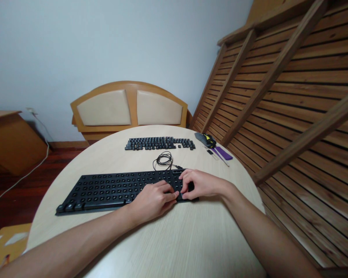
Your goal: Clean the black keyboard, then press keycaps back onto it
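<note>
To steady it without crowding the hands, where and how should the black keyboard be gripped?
Probably best by its short left end, coming from the left. The black keyboard lies long and flat; the left hand and right hand are over its right half, leaving that end free, while the coiled cable lies beyond its far edge.

left forearm (84, 239): bare, slim | right forearm (258, 220): bare | left grip (156, 197): bare | right grip (199, 183): bare

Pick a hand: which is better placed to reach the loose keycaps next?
Right hand, probably: it's at the right end of the keyboard, nearer the keycaps; the left hand is farther back.
</note>
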Action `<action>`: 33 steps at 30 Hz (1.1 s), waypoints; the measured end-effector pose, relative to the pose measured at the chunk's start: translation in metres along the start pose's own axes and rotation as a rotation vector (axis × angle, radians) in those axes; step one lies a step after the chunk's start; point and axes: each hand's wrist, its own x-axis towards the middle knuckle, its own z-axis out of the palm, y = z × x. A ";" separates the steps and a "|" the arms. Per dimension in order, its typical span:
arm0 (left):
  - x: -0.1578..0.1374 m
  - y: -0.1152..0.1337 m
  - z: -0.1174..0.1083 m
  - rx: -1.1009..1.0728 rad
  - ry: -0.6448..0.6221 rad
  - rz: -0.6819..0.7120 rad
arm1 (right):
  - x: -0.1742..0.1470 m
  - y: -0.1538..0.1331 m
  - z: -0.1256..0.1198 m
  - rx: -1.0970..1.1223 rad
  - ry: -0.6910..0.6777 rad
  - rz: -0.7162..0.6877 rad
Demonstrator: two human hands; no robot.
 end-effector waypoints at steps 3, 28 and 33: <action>0.000 0.000 0.001 -0.006 0.011 0.006 | 0.000 0.000 0.000 0.001 -0.005 0.015; 0.001 0.002 0.001 0.013 -0.019 0.007 | 0.006 0.067 -0.018 -0.352 0.502 0.375; 0.001 0.003 0.001 0.022 -0.024 0.008 | 0.023 0.098 -0.027 -0.488 0.529 0.511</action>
